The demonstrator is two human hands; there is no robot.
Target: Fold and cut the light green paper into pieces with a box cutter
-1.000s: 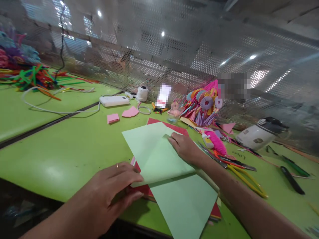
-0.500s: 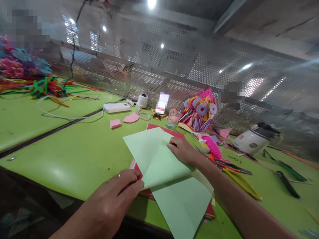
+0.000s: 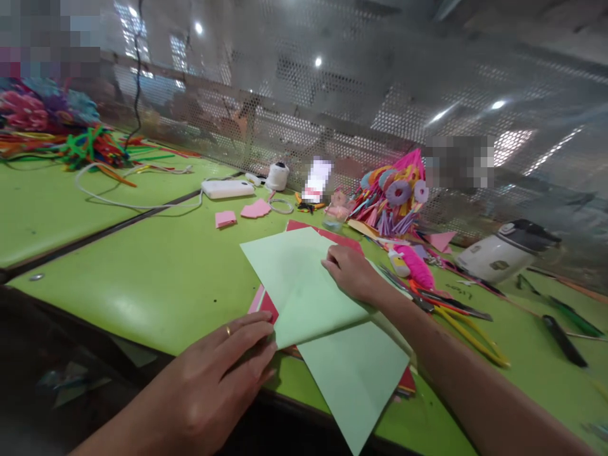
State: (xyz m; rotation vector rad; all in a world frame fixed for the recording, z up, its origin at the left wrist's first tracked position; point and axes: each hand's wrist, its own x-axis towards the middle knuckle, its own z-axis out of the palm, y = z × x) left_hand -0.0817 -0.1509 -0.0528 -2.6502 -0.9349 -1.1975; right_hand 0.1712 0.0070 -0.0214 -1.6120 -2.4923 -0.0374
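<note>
Smooth, matte pale-green paper (image 3: 294, 288), softly bent along its near edge and pointed at the corner, lay over another flat green sheet (image 3: 354, 373) and red paper (image 3: 327, 235) on the glossy table (image 3: 161, 278). The right hand (image 3: 350, 272) rested on it, fingers curled; the left hand (image 3: 218, 370), fingers close together, was at its near-left corner; whether either gripped it I could not tell.

The left hand (image 3: 216, 373), fingers loosely bent, extends over the near edge of the tabletop (image 3: 166, 266); the right hand (image 3: 350, 272) curls farther in.
</note>
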